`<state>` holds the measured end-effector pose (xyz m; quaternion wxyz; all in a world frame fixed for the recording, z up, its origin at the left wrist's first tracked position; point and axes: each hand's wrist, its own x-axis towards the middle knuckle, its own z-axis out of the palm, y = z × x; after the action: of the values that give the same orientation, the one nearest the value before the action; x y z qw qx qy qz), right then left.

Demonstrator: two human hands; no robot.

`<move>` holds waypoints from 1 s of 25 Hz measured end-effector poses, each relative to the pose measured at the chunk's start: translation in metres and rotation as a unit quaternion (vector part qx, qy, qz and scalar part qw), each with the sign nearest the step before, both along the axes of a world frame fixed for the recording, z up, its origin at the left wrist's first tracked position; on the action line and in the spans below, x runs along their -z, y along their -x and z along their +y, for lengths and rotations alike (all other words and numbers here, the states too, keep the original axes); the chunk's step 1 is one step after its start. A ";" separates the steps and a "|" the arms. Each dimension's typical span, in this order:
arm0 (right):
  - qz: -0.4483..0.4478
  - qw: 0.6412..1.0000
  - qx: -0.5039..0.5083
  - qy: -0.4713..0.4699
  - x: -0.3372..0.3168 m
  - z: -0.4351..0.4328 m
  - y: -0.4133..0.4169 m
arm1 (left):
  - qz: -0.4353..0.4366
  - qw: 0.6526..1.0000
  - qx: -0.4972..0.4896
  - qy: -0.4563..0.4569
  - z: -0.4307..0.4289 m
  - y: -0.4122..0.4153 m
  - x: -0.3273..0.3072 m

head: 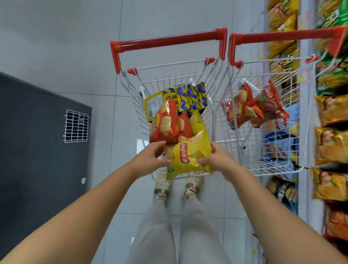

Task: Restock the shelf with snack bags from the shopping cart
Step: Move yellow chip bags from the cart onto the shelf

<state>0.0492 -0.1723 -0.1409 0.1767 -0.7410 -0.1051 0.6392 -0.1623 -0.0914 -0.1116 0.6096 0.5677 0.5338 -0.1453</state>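
Observation:
A yellow chip bag lies at the near end of the left shopping cart, which has a red handle. My left hand grips the bag's left edge, and my right hand grips its right edge. Behind it in the same cart lie a red chip bag and yellow-and-blue snack packs. The shelf along the right side holds rows of orange, yellow and green snack bags.
A second white cart stands between the first cart and the shelf, with red chip bags inside. A dark cabinet with a small wire grille fills the left. My legs and shoes stand on grey floor tiles below the cart.

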 end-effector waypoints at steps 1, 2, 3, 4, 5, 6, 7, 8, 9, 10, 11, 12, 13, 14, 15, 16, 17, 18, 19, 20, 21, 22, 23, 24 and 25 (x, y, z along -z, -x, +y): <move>0.028 0.999 -0.002 -0.023 -0.015 0.002 -0.016 | -0.022 1.000 0.013 0.015 0.006 -0.007 -0.002; 0.063 0.997 -0.010 -0.044 -0.026 0.006 -0.028 | -0.042 0.998 0.026 0.032 0.012 -0.012 -0.004; 0.102 0.993 -0.018 -0.063 -0.035 0.011 -0.037 | -0.056 0.997 0.035 0.037 0.018 -0.017 -0.002; 0.133 0.988 -0.024 -0.077 -0.037 0.017 -0.043 | -0.051 0.997 0.056 0.034 0.024 -0.021 -0.001; 0.162 0.983 -0.025 -0.086 -0.038 0.025 -0.046 | -0.045 0.996 0.067 0.035 0.031 -0.023 0.002; 0.188 0.978 -0.023 -0.089 -0.035 0.031 -0.046 | -0.040 0.996 0.071 0.047 0.038 -0.023 0.004; 0.212 0.973 -0.021 -0.088 -0.029 0.037 -0.045 | -0.035 0.995 0.067 0.061 0.046 -0.020 0.005; 0.233 0.969 -0.011 -0.086 -0.018 0.042 -0.041 | -0.029 0.995 0.057 0.072 0.051 -0.015 0.004; 0.236 0.968 0.019 -0.079 -0.007 0.047 -0.037 | -0.024 0.996 0.034 0.077 0.054 -0.008 0.004; 0.206 0.974 0.067 -0.064 0.007 0.051 -0.032 | -0.024 0.997 -0.004 0.078 0.056 0.000 0.004; 0.132 0.985 0.105 -0.044 0.026 0.055 -0.026 | -0.026 0.995 -0.056 0.073 0.055 0.008 0.005; 0.017 0.994 0.103 -0.029 0.046 0.058 -0.019 | -0.029 0.992 -0.102 0.069 0.052 0.016 0.007; -0.102 0.994 0.039 -0.019 0.064 0.061 -0.012 | -0.031 0.987 -0.141 0.068 0.048 0.022 0.009; -0.180 0.982 -0.047 -0.014 0.081 0.064 -0.005 | -0.032 0.982 -0.170 0.070 0.044 0.028 0.012; -0.229 0.966 -0.118 -0.004 0.095 0.067 0.001 | -0.035 0.978 -0.193 0.075 0.040 0.030 0.014; -0.251 0.955 -0.159 0.018 0.108 0.069 0.007 | -0.036 0.974 -0.210 0.080 0.037 0.032 0.016; -0.266 0.946 -0.177 0.047 0.119 0.073 0.009 | -0.040 0.970 -0.225 0.084 0.035 0.033 0.018; -0.290 0.935 -0.193 0.072 0.127 0.075 0.011 | -0.042 0.968 -0.233 0.086 0.033 0.033 0.019; -0.320 0.919 -0.210 0.092 0.132 0.077 0.012 | -0.044 0.966 -0.238 0.090 0.031 0.033 0.018; -0.350 0.902 -0.231 0.101 0.139 0.079 0.012 | -0.046 0.965 -0.240 0.091 0.029 0.034 0.018; -0.374 0.884 -0.260 0.102 0.144 0.080 0.012 | -0.050 0.964 -0.244 0.090 0.029 0.036 0.018; -0.389 0.867 -0.292 0.102 0.146 0.081 0.012 | -0.053 0.963 -0.249 0.088 0.030 0.038 0.018; -0.399 0.853 -0.321 0.100 0.146 0.080 0.011 | -0.058 0.961 -0.258 0.084 0.032 0.039 0.017; -0.407 0.841 -0.344 0.091 0.146 0.079 0.010 | -0.062 0.958 -0.270 0.077 0.034 0.042 0.018; -0.413 0.832 -0.361 0.079 0.142 0.077 0.011 | -0.062 0.955 -0.280 0.070 0.035 0.043 0.018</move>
<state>0.0385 -0.0957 -0.2832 -0.1858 -0.8565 -0.3778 0.2985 -0.2056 -0.0561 -0.1295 0.6955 0.3596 0.6214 0.0297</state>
